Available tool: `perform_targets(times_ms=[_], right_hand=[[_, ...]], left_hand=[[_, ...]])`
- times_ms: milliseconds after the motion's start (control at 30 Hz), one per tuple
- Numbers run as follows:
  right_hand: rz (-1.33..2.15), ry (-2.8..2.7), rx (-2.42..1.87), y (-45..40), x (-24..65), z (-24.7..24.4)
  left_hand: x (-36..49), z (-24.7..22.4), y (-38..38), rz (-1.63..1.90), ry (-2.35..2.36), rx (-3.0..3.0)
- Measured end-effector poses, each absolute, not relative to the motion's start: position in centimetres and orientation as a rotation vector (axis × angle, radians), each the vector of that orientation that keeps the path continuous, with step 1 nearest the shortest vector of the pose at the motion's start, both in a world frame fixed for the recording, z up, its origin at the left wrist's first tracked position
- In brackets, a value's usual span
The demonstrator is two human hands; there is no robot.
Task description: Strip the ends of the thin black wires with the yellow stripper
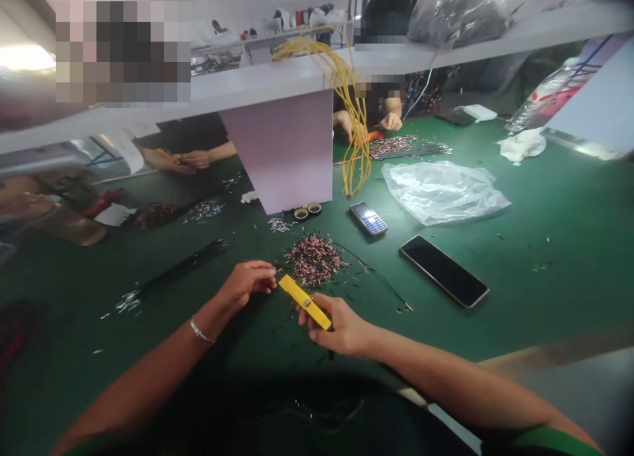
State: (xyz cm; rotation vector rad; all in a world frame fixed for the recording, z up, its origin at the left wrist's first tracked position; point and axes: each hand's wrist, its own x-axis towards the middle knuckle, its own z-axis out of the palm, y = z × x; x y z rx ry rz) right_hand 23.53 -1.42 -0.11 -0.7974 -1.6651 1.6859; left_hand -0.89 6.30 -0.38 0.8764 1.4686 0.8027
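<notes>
My right hand [339,324] is closed around a yellow tool [304,301], which points up and left. Just left of the tool's tip, my left hand [250,282] has its fingers pinched together on a thin dark wire [279,270], of which only a short end shows. Beyond the tool lies a pile of small copper-and-black pieces [317,258] on the green table [198,350]. A bundle of black wires with pale ends [173,271] rests to the left of my left hand. One loose dark wire [381,278] runs right of the pile.
A black smartphone [444,271], a keypad phone [369,218] and a clear plastic bag [443,191] lie at the right. Two tape rolls [308,211] sit behind the pile. Yellow wires [354,126] hang from the white shelf [208,90]. Other people's hands [198,159] work across the table.
</notes>
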Motion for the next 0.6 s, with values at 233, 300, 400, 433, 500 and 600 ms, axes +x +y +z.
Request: perform_targets(times_ms=[233,300,400,433,500,600], right_hand=[[1.705,-1.635,-0.82,-1.2,23.6,0.0],[1.689,-1.575,-0.817,-1.1,23.6,-0.4],[1.633,-1.512,-0.842,-0.7,23.6,-0.8],[1.627,-1.495,-0.854,-0.6,23.7,-0.9],[1.646,-1.441,-0.869,-0.4,23.7,-1.0],[1.747,-1.348,-0.829,-0.3,23.6,-1.0]], left_hand=[[-0.3,1.1,6.5,0.813,1.382,0.934],[-0.1,1.4,6.3,0.81,1.365,0.944],[0.2,1.5,5.7,0.77,1.359,0.96],[0.3,1.6,5.5,0.77,1.347,0.966],[0.9,1.7,5.2,0.766,1.311,0.987],[2.2,2.2,5.2,0.729,1.241,1.031]])
